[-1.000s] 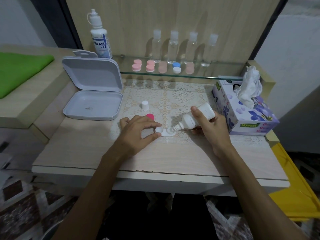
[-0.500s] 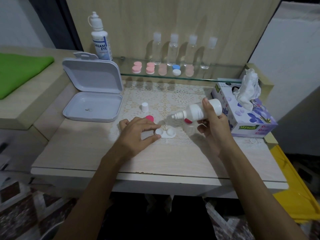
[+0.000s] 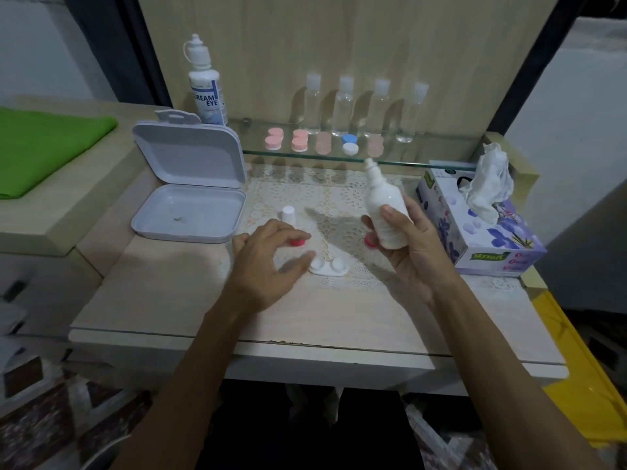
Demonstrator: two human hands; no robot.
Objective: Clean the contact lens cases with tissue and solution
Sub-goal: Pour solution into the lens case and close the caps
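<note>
A white contact lens case (image 3: pixel 329 266) with both wells uncapped lies on the lace mat. My left hand (image 3: pixel 271 266) hovers just left of it, fingers loosely spread, thumb tip close to the case's left well. My right hand (image 3: pixel 412 252) grips a small white solution bottle (image 3: pixel 385 206), held upright with its nozzle pointing up. Two pink caps lie on the mat: one (image 3: pixel 298 242) partly under my left fingers, the other (image 3: pixel 369 242) behind the bottle. The bottle's white cap (image 3: pixel 288 214) stands further back. A tissue box (image 3: pixel 481 228) with a tissue pulled up sits at the right.
An open white plastic box (image 3: pixel 190 198) sits at the left. A glass shelf (image 3: pixel 407 157) at the back carries several lens cases, several clear bottles and a large solution bottle (image 3: pixel 205 86). A green cloth (image 3: pixel 44 144) lies far left. The table's front edge (image 3: pixel 305 340) is near.
My right hand lifted the bottle away from the case and turned it from tipped over the well to upright. My left hand loosened its hold on the case.
</note>
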